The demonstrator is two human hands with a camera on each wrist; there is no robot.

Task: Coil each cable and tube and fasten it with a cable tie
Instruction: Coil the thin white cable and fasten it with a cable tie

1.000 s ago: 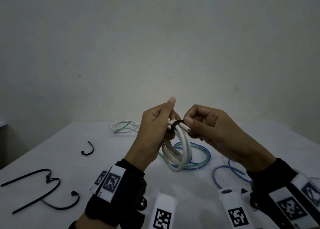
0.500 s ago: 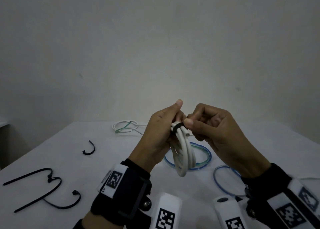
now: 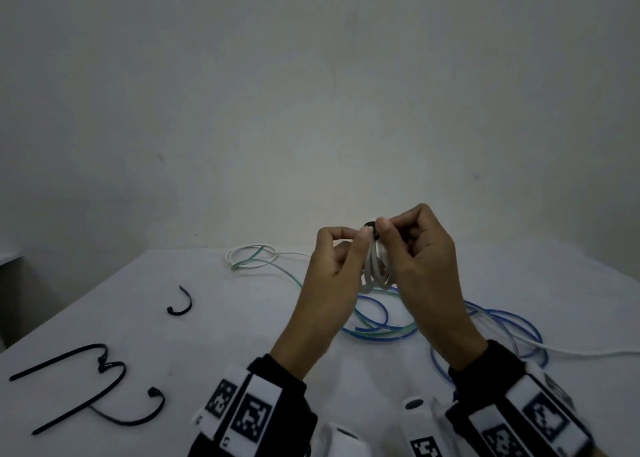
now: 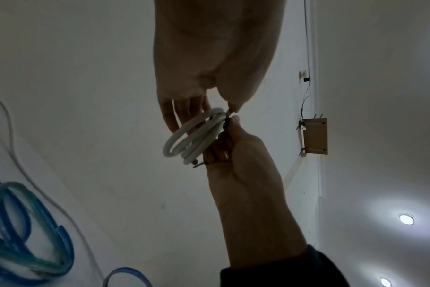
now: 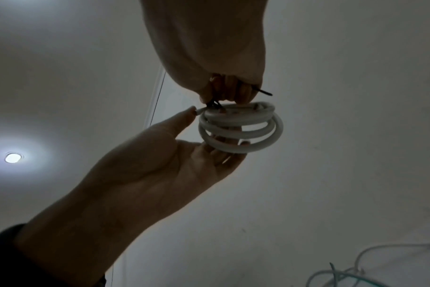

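from the head view, both hands are raised above the white table [image 3: 214,318] with a coiled white cable [image 3: 375,269] hanging between them. the left hand [image 3: 332,276] pinches the top of the coil between thumb and forefinger. the right hand [image 3: 424,269] has its fingers curled in, thumb pressed to a black cable tie [image 3: 370,226] looped over the coil's top. on the table below lie blue and green tubes [image 3: 381,328] in loose loops, a thin white and green wire bundle [image 3: 254,257] farther back, and spare black cable ties [image 3: 100,384] off to the left, with a small hooked one [image 3: 181,304] beyond them.

from the left wrist, the left hand [image 4: 209,58] shows its fingers fairly straight behind the white cable [image 4: 192,136], thumb tip at the coil's end. the right hand [image 4: 238,155] grips the black cable tie [image 4: 225,124] where it wraps the coil; a short dark tail pokes out near its curled fingers. the tubes [image 4: 20,233] lie at lower left.

from the right wrist, the right hand [image 5: 224,58] is clenched on the cable tie [image 5: 262,92], its tail sticking out to the side. the left hand [image 5: 165,155] cradles the white cable [image 5: 241,128] with fingers through the loops and thumb on the cable's cut end.
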